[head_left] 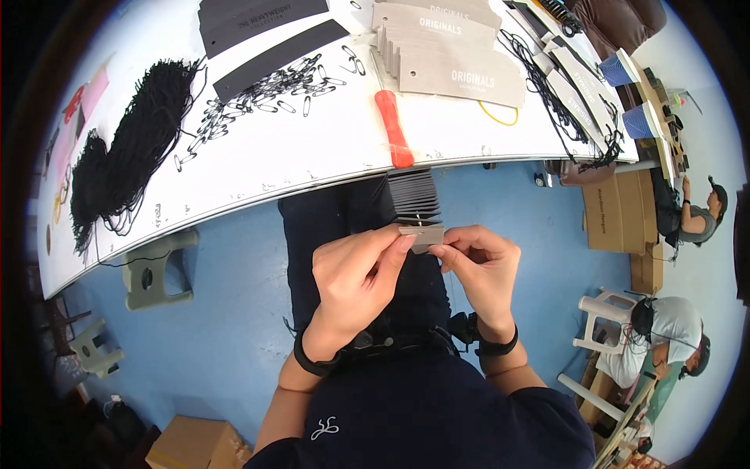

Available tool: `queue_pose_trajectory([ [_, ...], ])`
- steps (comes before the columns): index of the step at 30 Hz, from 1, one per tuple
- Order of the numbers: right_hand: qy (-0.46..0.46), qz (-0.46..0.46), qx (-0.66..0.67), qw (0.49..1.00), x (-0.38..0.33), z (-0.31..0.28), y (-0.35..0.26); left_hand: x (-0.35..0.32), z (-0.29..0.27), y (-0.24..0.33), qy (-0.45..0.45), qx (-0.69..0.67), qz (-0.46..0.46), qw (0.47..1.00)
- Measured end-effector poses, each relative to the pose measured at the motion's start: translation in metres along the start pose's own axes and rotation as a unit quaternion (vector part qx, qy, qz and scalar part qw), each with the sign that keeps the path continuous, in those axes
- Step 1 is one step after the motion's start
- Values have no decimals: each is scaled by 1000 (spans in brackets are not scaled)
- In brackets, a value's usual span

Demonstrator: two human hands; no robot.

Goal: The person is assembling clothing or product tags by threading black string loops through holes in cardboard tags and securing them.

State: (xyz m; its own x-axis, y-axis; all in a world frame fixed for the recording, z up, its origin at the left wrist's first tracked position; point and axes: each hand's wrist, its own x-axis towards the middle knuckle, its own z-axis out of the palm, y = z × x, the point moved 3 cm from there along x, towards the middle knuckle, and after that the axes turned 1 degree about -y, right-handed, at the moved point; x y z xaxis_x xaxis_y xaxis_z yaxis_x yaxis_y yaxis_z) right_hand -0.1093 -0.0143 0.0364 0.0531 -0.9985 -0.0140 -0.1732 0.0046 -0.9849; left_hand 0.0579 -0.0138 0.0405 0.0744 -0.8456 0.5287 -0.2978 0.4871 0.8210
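Note:
Over my lap, my left hand (359,270) pinches the left end of a small light-grey card tag (424,234) between thumb and fingers. The fingertips of my right hand (480,270) close on its right end. Just beyond the tag, a fanned row of dark tags (414,191) reaches back to the table edge; how it is held there is hidden. A small shiny bit shows between row and grey tag, too small to name. On the table above lies a red-handled tool (393,129), its shaft pointing away from me.
The white table (258,156) carries a bundle of black cords (137,141), loose black safety pins (269,94), black cards (277,59) and stacked grey tags (461,74). More cords, tags and blue cups (641,121) lie right. Stools (160,270) and cartons (621,211) stand around; two people sit right.

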Motion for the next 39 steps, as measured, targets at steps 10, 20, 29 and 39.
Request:
queue_pose_trajectory([
  [10,13,-207,-201,957,-1,-6,-17,2,-4,4,32,83,54,995],
  [20,-3,-254,63,965,-6,16,-33,11,-4,4,29,110,65,991],
  [29,-18,-179,61,982,2,17,-16,7,-7,2,68,80,-12,994],
  [39,-20,-119,123,985,4,18,1,5,-6,-2,94,42,14,995],
])
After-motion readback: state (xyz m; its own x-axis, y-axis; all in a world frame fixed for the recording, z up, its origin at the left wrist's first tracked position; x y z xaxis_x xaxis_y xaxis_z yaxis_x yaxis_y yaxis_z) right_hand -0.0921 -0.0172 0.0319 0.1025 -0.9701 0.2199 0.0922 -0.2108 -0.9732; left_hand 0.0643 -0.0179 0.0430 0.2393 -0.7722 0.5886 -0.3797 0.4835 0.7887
